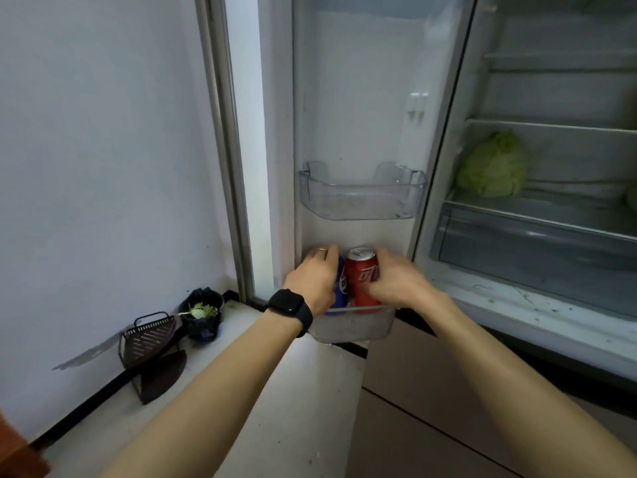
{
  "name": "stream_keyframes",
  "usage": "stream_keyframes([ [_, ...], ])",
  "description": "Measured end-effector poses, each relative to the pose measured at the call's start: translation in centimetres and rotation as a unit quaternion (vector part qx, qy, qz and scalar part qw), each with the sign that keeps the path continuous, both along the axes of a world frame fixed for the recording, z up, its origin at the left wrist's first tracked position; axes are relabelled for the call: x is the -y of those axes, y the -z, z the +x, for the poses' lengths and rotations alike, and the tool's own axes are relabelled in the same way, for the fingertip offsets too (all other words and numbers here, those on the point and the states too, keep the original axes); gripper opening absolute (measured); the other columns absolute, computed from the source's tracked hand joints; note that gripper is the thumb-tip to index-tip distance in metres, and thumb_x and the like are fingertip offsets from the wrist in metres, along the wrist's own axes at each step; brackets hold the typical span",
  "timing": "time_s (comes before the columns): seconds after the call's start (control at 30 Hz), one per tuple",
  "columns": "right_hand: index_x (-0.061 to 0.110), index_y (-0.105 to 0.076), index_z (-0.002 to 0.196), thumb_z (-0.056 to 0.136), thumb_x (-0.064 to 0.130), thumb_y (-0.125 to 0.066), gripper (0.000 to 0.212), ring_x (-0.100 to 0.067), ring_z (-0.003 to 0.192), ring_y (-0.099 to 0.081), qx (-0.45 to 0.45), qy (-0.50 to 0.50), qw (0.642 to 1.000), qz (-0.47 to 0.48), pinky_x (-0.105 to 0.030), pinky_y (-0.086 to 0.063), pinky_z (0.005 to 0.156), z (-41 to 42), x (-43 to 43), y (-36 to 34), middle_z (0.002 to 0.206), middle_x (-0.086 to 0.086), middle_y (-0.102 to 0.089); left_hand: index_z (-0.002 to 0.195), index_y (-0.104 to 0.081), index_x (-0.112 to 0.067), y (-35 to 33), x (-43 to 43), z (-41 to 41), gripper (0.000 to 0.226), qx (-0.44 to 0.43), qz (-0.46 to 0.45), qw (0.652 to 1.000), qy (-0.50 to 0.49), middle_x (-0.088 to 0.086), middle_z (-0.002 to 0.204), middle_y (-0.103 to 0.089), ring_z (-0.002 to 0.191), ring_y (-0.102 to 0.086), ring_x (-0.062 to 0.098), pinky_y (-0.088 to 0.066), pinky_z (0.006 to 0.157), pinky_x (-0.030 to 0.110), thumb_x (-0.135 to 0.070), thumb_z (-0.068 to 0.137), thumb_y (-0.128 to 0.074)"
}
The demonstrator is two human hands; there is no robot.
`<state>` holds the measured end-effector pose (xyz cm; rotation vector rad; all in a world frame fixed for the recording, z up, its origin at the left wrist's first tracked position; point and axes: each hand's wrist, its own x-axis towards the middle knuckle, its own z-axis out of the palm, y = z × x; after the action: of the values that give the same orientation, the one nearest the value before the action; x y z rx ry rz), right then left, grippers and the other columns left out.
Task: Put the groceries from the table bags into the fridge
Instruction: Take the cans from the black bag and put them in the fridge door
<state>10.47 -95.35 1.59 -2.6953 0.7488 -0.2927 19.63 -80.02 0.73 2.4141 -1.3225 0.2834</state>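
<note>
red can (360, 282): stands upright in the bottom door shelf (351, 329) of the open fridge door (358, 98), silver top showing, pressed against the blue can on its left
blue can (341, 282): upright in the same shelf, mostly hidden behind the left hand
right hand (401, 279): comes in from the right with its fingers curled round the red can's side, gripping it
left hand (315, 276): knuckles up, fingers wrapped over and round the blue can from the left, with a ring (321, 250) on one finger
arms: both stretched forward and down, the bare forearms drawing together at the shelf; a black watch (289, 304) sits on the left wrist
upper door shelf (362, 196): clear plastic, straight above the cans
cabbage (493, 165): pale green head on a glass shelf inside the fridge, off to the right, above the clear drawer (534, 243)
small bin (202, 317): black-lined with green scraps in it, on the pale ledge by the wall, left of the door
dark rack (148, 339): slotted, leaning just beside the bin, nearer me
</note>
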Motion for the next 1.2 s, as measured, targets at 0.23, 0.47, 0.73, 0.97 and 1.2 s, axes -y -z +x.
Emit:
stream_keyframes([
  [0.23, 0.006, -0.043, 0.124, 0.091, 0.044, -0.069, 0.057, -0.035, 0.101, -0.063, 0.074, 0.014, 0.993, -0.096, -0.042, -0.050, 0.079, -0.6, -1.6, 1.6, 0.119, -0.017, -0.060, 0.122, -0.043, -0.012, -0.3, 0.3, -0.2, 0.042, 0.003, 0.025, 1.000, -0.013, 0.009, 0.121, -0.053, 0.111, -0.051, 0.028, -0.051, 0.069, 0.040, -0.009, 0.085, -0.064],
  [0.47, 0.011, -0.044, 0.135, 0.089, 0.042, -0.070, 0.061, -0.036, 0.112, -0.062, 0.051, 0.034, 0.995, -0.074, -0.043, -0.050, 0.090, -2.2, -2.4, 0.5, 0.126, -0.015, -0.062, 0.148, -0.034, -0.017, -0.3, -1.5, -1.8, 0.066, -0.012, 0.001, 1.000, 0.012, 0.006, 0.155, -0.032, 0.137, -0.037, 0.026, -0.049, 0.100, 0.044, -0.027, 0.090, -0.064],
  [0.73, 0.022, -0.064, 0.128, 0.093, 0.037, -0.065, 0.038, -0.017, 0.117, -0.055, 0.212, -0.057, 0.971, -0.096, -0.027, -0.042, 0.094, -8.0, -9.8, 3.7, 0.129, 0.003, -0.063, 0.144, -0.045, -0.026, 3.8, -11.3, -3.9, 0.051, -0.005, -0.043, 0.999, -0.024, -0.001, 0.149, -0.045, 0.134, -0.043, 0.017, -0.041, 0.107, 0.034, -0.038, 0.095, -0.054],
  [0.97, 0.031, -0.063, 0.132, 0.098, 0.037, -0.060, 0.035, -0.013, 0.136, -0.041, 0.136, -0.147, 0.980, 0.016, -0.034, -0.031, 0.115, -7.6, -22.5, 11.6, 0.141, 0.010, -0.056, 0.139, -0.050, -0.031, 12.3, -27.6, -4.0, 0.044, -0.085, 0.035, 0.983, -0.156, -0.002, 0.146, -0.048, 0.131, -0.045, 0.019, -0.039, 0.107, 0.035, -0.040, 0.096, -0.052],
  [1.2, 0.037, -0.056, 0.141, 0.102, 0.047, -0.047, 0.041, -0.012, 0.145, -0.032, 0.049, -0.262, 0.964, 0.019, -0.030, -0.023, 0.119, -4.0, -40.5, 16.7, 0.150, 0.014, -0.049, 0.140, -0.049, -0.033, 16.6, -47.6, -6.3, 0.045, -0.142, 0.067, 0.945, -0.287, -0.001, 0.149, -0.046, 0.133, -0.044, 0.019, -0.036, 0.110, 0.038, -0.041, 0.095, -0.053],
])
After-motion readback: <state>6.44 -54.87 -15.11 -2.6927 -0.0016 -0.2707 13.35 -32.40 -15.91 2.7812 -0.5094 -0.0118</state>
